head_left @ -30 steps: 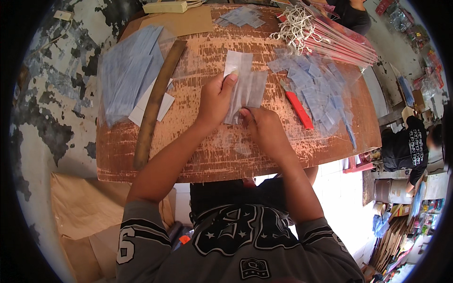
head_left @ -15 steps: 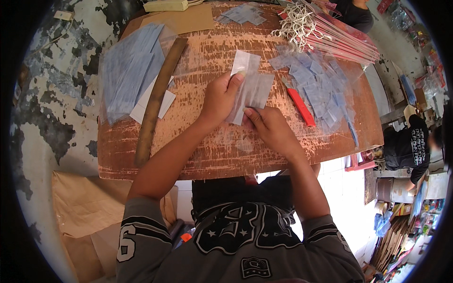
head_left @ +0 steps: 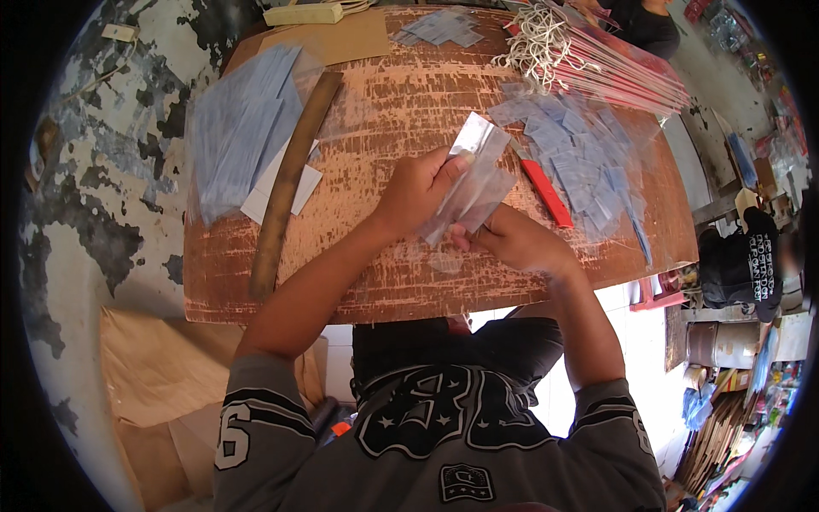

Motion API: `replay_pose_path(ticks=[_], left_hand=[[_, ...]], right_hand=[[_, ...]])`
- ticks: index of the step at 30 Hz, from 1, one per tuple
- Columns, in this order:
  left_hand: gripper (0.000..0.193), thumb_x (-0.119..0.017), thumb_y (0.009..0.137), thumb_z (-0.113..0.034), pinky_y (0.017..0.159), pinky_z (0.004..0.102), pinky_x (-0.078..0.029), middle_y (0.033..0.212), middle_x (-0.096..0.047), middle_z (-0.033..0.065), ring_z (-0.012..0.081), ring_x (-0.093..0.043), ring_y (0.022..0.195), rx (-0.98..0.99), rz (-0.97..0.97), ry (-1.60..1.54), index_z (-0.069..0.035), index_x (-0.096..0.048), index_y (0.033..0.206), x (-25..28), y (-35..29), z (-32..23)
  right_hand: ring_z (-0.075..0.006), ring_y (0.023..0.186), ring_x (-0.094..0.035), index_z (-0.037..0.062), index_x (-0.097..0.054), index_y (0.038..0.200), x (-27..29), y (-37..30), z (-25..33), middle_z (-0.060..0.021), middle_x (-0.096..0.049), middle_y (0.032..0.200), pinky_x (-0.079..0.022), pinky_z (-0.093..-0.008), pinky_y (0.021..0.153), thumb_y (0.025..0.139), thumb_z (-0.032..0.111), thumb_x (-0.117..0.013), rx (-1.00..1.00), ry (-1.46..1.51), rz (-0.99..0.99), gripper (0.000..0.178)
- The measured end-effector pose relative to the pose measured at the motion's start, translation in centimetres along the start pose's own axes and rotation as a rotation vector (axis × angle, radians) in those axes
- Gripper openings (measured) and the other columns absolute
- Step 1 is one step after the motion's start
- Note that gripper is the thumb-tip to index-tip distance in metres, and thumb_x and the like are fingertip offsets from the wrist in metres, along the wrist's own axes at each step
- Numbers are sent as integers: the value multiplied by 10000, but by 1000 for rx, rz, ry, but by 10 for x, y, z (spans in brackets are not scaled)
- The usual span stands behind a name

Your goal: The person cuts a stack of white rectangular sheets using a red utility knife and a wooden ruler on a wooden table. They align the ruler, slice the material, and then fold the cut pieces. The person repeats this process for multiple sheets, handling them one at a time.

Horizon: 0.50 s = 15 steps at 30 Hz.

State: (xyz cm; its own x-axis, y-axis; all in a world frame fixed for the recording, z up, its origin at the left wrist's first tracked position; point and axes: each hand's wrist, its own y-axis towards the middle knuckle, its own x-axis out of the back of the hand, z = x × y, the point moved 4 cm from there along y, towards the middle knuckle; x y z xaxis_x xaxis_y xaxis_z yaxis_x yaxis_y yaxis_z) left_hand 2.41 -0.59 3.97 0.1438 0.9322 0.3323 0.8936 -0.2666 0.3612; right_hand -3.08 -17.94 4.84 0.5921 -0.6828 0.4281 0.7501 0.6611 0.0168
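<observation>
Both hands grip a stack of clear sleeves [head_left: 472,183] above the middle of the worktop [head_left: 384,282]. The left hand [head_left: 415,189] pinches its left edge; the right hand [head_left: 512,241] holds its lower end. Since a second ago the stack has lifted off the wood and tilted, suggesting it is being squared. A red knife [head_left: 546,193] lies just right; a wooden ruler [head_left: 290,183] lies well left.

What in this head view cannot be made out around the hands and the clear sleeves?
- How many clear plastic sleeves the left hand and right hand hold: they overlap and are see-through.
- Right fingertips: hidden under the sleeves.
- Red-handled cutter: its blade end is covered by the sleeves.
- The person at the table's far side: cut off by the rim.
</observation>
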Motion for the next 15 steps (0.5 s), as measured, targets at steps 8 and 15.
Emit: replay_pose_path(ticks=[8, 15], left_hand=[[411, -631, 1160, -361, 593, 354, -451, 661, -591, 77, 118, -504, 622, -13, -225, 29, 19, -760, 1071, 12, 11, 6], [420, -628, 1163, -357, 631, 356, -464, 690, -598, 49, 101, -505, 668, 82, -261, -70, 31, -748, 1056, 13, 11, 16]], right_hand=[[-138, 627, -573, 16, -662, 979, -22, 4, 4, -28, -592, 707, -476, -340, 604, 1207, 335, -511, -281, 359, -302, 420], [-303, 695, -704, 5, -687, 1020, -25, 10, 12, -153, -683, 735, -546, -429, 670, 1193, 320, -527, -163, -57, -471, 393]])
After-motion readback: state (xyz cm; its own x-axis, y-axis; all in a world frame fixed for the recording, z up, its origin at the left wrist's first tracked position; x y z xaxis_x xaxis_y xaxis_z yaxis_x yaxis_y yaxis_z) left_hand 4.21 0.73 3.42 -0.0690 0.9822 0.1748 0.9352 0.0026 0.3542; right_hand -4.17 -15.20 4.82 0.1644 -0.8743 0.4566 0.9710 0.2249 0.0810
